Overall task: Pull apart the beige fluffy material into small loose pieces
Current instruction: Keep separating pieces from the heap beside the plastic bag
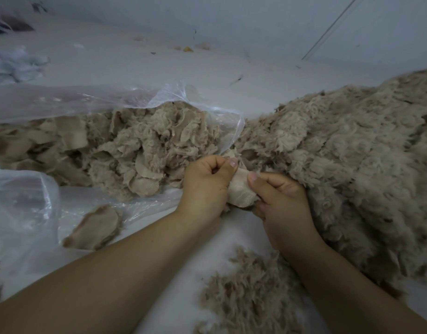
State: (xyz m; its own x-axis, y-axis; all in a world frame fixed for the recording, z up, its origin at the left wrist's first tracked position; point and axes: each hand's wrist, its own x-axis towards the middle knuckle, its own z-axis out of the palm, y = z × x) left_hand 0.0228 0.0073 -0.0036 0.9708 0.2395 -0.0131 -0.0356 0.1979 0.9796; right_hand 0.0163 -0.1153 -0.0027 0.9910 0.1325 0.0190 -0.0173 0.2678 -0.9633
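beige fluffy material [340, 150]: large heap at right; judged light, soft, tearing along its smooth woven backing. piece in hand [241, 191]: pinched at the backing edge by left hand [205, 186] and right hand [282, 198], thumbs close together. clear plastic bag [63, 102], left: holds torn pieces [135, 145].

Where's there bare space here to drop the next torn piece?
Bare white surface lies beyond the plastic bag and the big fluffy pile. A narrower strip runs between the forearms, above the loose tuft. It is crowded around both hands, left hand and right hand.
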